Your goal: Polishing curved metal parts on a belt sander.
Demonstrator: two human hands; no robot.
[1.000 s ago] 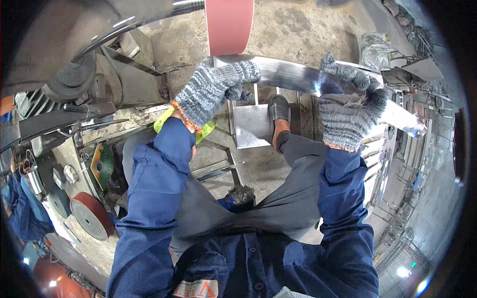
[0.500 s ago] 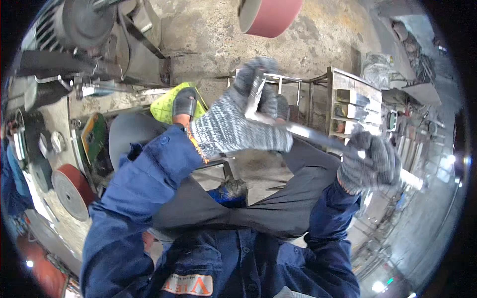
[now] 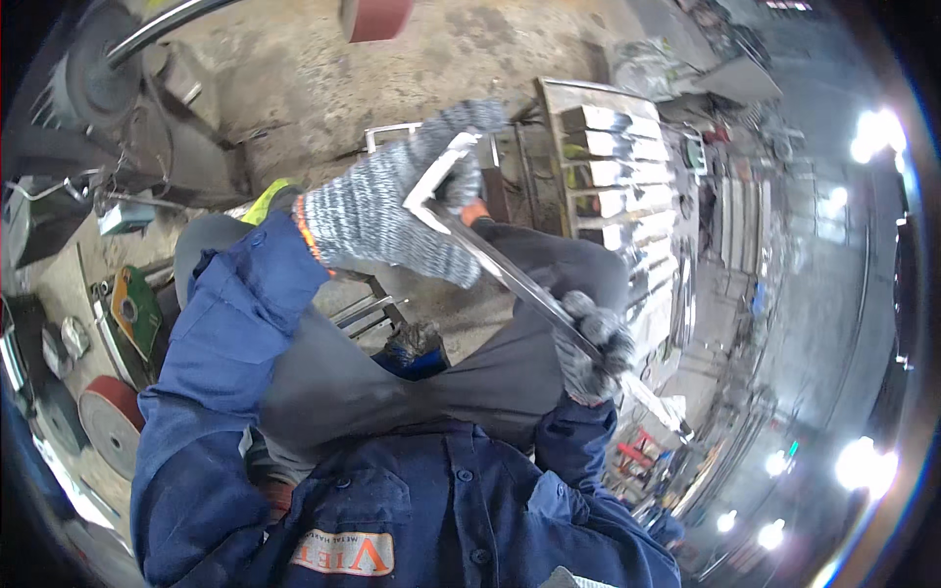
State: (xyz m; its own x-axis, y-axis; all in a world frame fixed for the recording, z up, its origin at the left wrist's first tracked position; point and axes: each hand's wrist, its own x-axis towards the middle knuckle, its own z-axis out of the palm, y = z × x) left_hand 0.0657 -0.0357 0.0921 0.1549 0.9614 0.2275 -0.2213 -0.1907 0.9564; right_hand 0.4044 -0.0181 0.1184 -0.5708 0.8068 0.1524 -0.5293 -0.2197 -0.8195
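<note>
A shiny bent metal bar (image 3: pixel 515 279) runs slantwise across my lap, its short bent end at the upper left. My left hand (image 3: pixel 387 211), in a grey knitted glove, is closed around the bend, with the short end lying across the palm side. Farther down the long part, my right hand (image 3: pixel 596 348), gloved alike, grips the bar. The bar's far end sticks out beyond this hand toward the lower right. Some fingers of the left hand are hidden behind the metal.
A metal rack (image 3: pixel 549 127) with several shiny pieces stands ahead on the right. At the left lies a red-rimmed wheel (image 3: pixel 110 426), below a dark machine (image 3: pixel 98 93). Part of a red wheel (image 3: pixel 377 18) shows at the top. Between my legs is a blue container (image 3: pixel 426 365) with dark plastic.
My view has swung to the right. The bar now tilts more steeply down to the right, and my right hand sits lower and closer to my body. Both hands keep hold.
</note>
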